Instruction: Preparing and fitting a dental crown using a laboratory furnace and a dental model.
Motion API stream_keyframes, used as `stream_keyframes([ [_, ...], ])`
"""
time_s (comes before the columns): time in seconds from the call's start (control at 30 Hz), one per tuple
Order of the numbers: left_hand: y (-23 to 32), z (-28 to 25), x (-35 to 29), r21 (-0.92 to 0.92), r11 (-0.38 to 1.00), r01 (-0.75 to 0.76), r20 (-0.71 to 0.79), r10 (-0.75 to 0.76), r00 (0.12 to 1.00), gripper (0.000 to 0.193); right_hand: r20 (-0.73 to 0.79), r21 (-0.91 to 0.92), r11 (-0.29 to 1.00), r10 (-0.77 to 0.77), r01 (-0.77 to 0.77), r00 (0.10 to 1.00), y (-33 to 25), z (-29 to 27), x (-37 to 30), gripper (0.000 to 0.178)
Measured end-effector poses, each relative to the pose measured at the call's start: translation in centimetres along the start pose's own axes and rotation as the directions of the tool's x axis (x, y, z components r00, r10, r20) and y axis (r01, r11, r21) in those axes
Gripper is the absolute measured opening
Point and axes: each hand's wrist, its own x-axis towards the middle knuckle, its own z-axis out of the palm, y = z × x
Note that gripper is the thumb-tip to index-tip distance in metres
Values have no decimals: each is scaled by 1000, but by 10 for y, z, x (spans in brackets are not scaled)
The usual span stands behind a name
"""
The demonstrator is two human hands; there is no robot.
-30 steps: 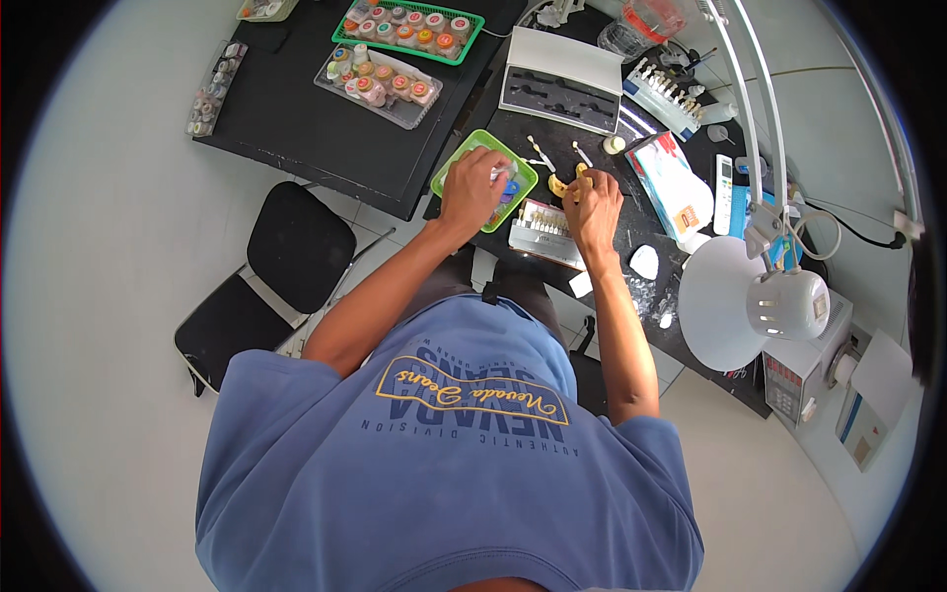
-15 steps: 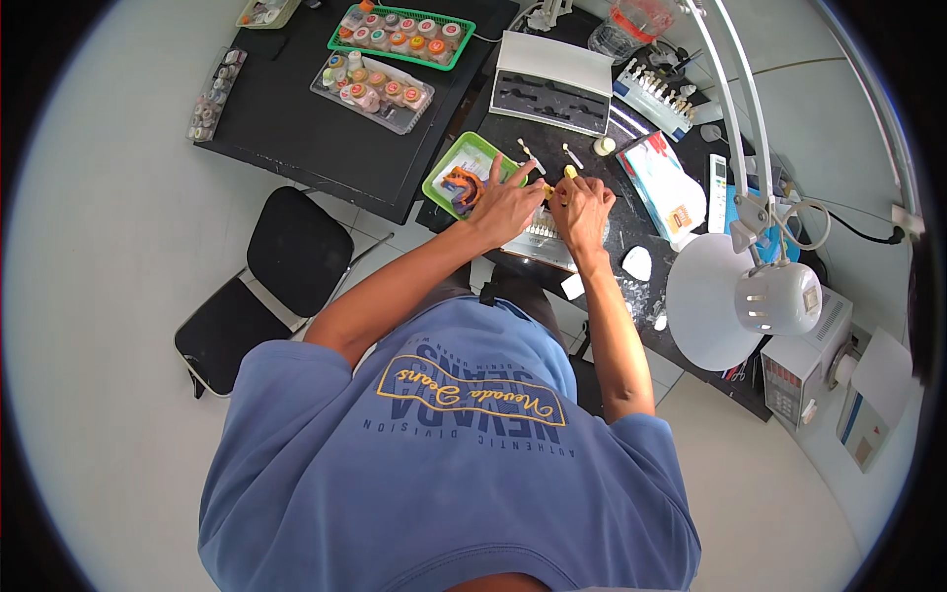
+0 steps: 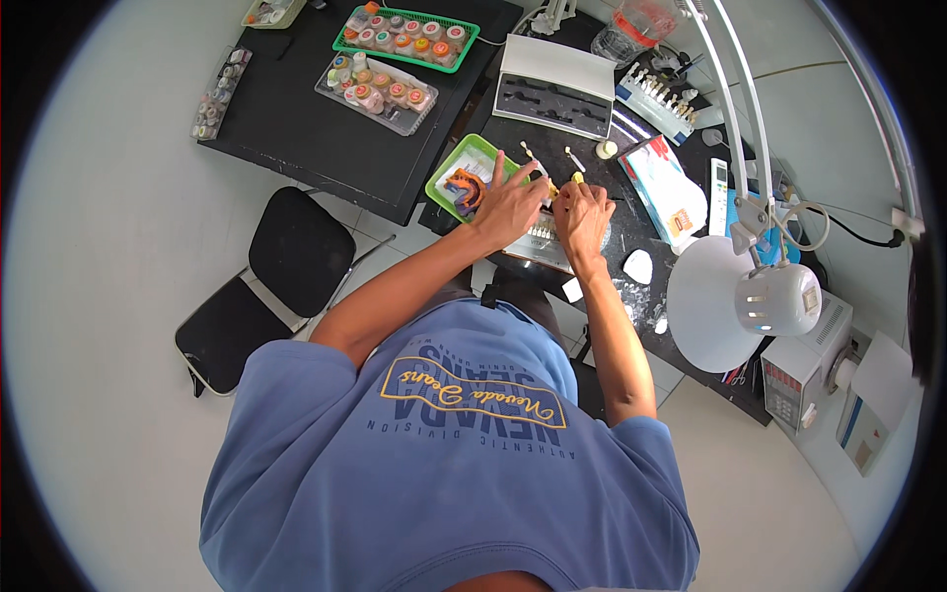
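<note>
My left hand (image 3: pixel 507 209) and my right hand (image 3: pixel 583 215) meet over the dark bench. The right fingers pinch a small yellow piece (image 3: pixel 577 179), its end showing past the fingertips. The left thumb and a finger close on something small and yellowish beside it, mostly hidden; another left finger points up. Beneath the hands lies a tooth shade guide (image 3: pixel 544 230) with a row of tooth-coloured tabs. Left of the left hand stands a green tray (image 3: pixel 434 185) with an orange and purple dental model (image 3: pixel 464 187). Two loose shade tabs, one of them this tab (image 3: pixel 575 160), lie beyond the hands.
An open white case (image 3: pixel 557 64) stands behind, near a small jar (image 3: pixel 606 149). A lamp (image 3: pixel 715 301) overhangs the right side, above white powder and a white piece (image 3: pixel 638 266). Trays of jars (image 3: pixel 404 37) sit on the left table. A chair (image 3: pixel 296 242) is at left.
The view has shifted slightly. Both hands stay together in nearly the same place, and the yellow piece in my right fingers has dipped a little toward me.
</note>
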Motion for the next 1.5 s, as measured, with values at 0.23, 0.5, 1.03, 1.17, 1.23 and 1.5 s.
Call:
stream_keyframes([
  [0.23, -2, -16, 25, -417, 853, 314, -97, -385, 918, 11, 3, 353, 906, 249, -235, 968, 4, -2, 1, 13],
  [0.5, -2, 17, 49, -705, 597, 383, 141, -411, 901, 28, 1, 357, 895, 287, -268, 958, 7, -1, -3, 15],
  [1.03, -3, 26, 48, -608, 740, 289, 186, -221, 957, 29, -25, 381, 892, 274, -244, 961, 9, -13, -5, 17],
  [1.17, -10, 32, 46, -624, 729, 282, 194, -205, 959, 28, 197, 546, 676, 472, -496, 859, 1, -11, -5, 15],
  [1.23, -8, 33, 49, -603, 739, 300, 212, -214, 954, 27, -89, 340, 922, 226, -183, 970, 9, -3, -10, 17],
  [1.5, -6, 32, 49, -535, 777, 331, 245, -232, 941, 27, 102, 512, 749, 433, -420, 896, 20, -7, -6, 16],
])
